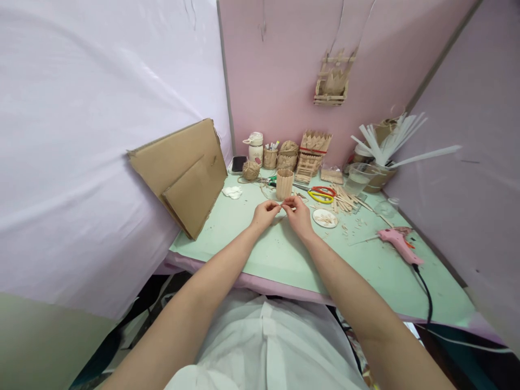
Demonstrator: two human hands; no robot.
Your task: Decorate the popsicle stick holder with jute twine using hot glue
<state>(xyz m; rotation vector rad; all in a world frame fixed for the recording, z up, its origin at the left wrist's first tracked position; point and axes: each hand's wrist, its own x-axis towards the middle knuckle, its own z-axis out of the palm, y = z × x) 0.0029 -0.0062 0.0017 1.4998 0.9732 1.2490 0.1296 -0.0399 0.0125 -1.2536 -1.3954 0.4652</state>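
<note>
My left hand point(266, 213) and my right hand point(297, 212) meet fingertip to fingertip above the pale green table. Both are closed in a pinch; whatever lies between the fingers is too small to make out. Just behind them stands a round cup made of upright wooden sticks point(284, 184). To the right of my right hand is a small white dish point(325, 218) with bits of wood in it. Scissors with red and yellow handles point(322, 194) lie behind the dish, beside a pile of loose wooden sticks point(343, 199).
A pink glue gun point(400, 245) with a black cord lies at the right. Cardboard sheets point(190, 179) lean at the left. Along the back are a twine ball point(251, 170), a white bottle point(255, 149) and stick-built pieces point(315, 143). White strips point(384, 141) jut out at the back right.
</note>
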